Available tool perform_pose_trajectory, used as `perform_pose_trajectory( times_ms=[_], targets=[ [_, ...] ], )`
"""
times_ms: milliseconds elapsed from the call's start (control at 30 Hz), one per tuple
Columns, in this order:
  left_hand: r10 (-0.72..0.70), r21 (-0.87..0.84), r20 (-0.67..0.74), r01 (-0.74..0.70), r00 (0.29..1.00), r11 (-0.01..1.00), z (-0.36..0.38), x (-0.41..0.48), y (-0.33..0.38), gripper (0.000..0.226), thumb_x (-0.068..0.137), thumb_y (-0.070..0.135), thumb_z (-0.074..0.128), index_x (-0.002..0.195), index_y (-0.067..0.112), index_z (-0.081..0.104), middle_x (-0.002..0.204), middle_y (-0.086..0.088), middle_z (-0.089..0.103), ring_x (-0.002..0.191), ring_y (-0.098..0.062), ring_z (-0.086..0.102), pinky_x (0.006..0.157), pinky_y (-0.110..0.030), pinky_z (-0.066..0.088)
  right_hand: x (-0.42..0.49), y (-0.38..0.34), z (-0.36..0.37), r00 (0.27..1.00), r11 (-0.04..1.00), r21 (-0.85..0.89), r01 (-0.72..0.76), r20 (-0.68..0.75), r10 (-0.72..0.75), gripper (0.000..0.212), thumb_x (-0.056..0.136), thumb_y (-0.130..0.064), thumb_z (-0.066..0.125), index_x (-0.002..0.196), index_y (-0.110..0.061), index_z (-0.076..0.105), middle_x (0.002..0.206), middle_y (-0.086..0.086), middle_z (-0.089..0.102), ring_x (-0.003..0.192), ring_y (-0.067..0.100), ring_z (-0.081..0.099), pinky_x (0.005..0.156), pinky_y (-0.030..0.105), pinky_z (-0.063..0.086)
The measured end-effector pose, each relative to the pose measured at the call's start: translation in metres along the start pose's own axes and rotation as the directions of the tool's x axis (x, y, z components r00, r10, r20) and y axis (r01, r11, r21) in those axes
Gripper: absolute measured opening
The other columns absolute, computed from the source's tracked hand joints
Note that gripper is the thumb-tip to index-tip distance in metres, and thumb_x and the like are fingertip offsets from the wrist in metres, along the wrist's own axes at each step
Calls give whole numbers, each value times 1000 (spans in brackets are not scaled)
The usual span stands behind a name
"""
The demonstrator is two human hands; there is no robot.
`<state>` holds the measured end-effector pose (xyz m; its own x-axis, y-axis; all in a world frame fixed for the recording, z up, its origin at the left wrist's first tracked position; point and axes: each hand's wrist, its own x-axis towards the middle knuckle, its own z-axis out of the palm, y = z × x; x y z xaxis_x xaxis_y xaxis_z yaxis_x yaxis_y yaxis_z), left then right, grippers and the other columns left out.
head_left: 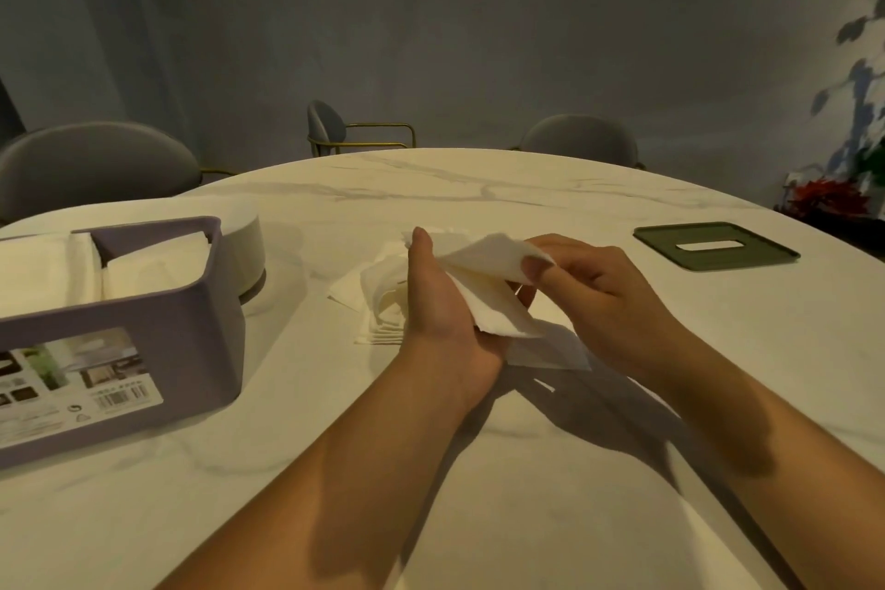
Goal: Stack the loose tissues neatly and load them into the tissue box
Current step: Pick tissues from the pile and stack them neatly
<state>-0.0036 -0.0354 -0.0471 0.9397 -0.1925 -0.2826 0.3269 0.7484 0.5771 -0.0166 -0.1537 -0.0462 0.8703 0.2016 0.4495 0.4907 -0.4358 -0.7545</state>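
Corner of tissue (pixel 483 287) pinched by fingers (pixel 534 264) of right hand (pixel 594 292). Fingers of left hand (pixel 443 302) straight, pressed together, tissue laid against palm, above desk (pixel 479 470). Loose tissues (pixel 378 302) piled beneath. Purple tissue box (pixel 143 340), partly filled, at left; green lid (pixel 766 253) at right.
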Motion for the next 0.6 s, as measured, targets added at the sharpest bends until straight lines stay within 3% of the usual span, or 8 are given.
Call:
perform_pose_trajectory(
  times_ms=[133,233,367,467,533,600],
  targets=[
    [31,-49,14,-30,999,998,0,-1,1,56,91,63,40,125,22,55,107,-14,67,84,-27,64,60,-38,55,-2,-3,-4,995,984,162,-73,-49,82,28,99,-23,41,84,-43,54,84,-27,53,84,-10,54,73,5,41],
    [46,-80,-23,-47,999,996,1,-2,3,52,92,62,39,123,23,55,111,-15,66,90,-30,63,65,-40,56,-2,-4,-4,978,952,284,-114,-136,157,23,99,-26,41,84,-38,52,89,-22,50,86,7,54,73,12,45],
    [55,-89,-41,-58,998,994,3,-5,5,45,95,58,37,114,23,57,101,-12,65,91,-28,61,75,-41,54,7,-1,-7,901,905,403,-138,-329,283,18,99,-26,45,86,-38,46,91,-15,50,83,18,57,56,17,54],
    [11,-45,-21,-12,1000,999,3,-6,3,47,95,56,38,99,13,57,97,-13,64,87,-26,61,75,-39,52,9,8,-16,806,818,551,-166,-402,435,9,95,-28,53,97,-34,47,92,-12,55,84,20,61,72,27,56],
    [-26,9,-11,26,1000,1000,4,-7,0,51,94,57,39,99,9,56,104,-15,64,92,-28,62,74,-39,52,9,11,-15,804,878,451,-160,-457,381,5,95,-29,55,95,-33,51,89,-16,54,81,17,60,74,24,55],
    [-38,45,16,38,999,998,5,-7,-3,54,92,60,39,108,10,55,109,-16,64,94,-28,63,75,-39,53,7,10,-9,835,962,242,-130,-497,238,13,95,-26,54,85,-34,54,84,-22,53,75,10,60,63,13,51]
  ],
)
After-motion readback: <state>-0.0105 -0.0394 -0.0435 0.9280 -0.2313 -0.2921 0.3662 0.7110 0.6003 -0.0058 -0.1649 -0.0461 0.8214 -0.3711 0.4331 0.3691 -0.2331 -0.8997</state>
